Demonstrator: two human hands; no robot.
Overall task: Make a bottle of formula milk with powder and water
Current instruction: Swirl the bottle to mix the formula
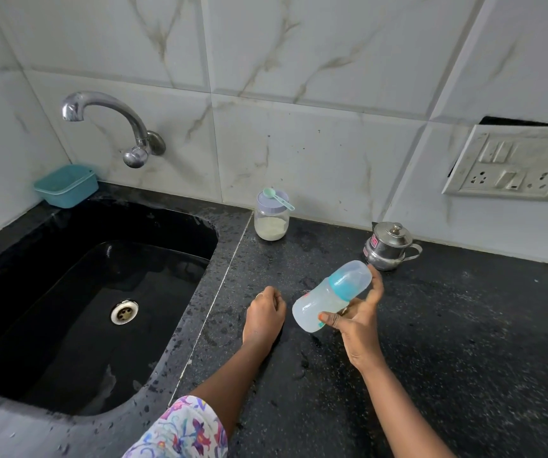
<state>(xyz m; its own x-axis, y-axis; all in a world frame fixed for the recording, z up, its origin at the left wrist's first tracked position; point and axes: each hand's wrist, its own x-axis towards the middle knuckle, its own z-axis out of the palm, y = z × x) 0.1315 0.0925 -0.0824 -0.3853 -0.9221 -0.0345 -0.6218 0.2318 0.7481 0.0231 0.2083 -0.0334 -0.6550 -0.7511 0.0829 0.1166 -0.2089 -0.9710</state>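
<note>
My right hand point(358, 317) grips a baby bottle point(322, 300) with a teal collar and a clear cap, tilted with the cap up and to the right, above the black counter point(447, 342). Cloudy pale liquid fills the bottle's body. My left hand point(264, 312) rests on the counter just left of the bottle, fingers curled, nothing in it. A glass jar point(272, 221) of pale powder with a lilac lid stands by the wall, a teal scoop point(277, 197) lying on its lid.
A small steel lidded pot point(388, 246) stands at the back right of the bottle. The black sink point(84, 309) lies to the left under a chrome tap point(110, 123), with a teal tub point(66, 185) at its corner. A switch panel point(510, 163) is on the wall.
</note>
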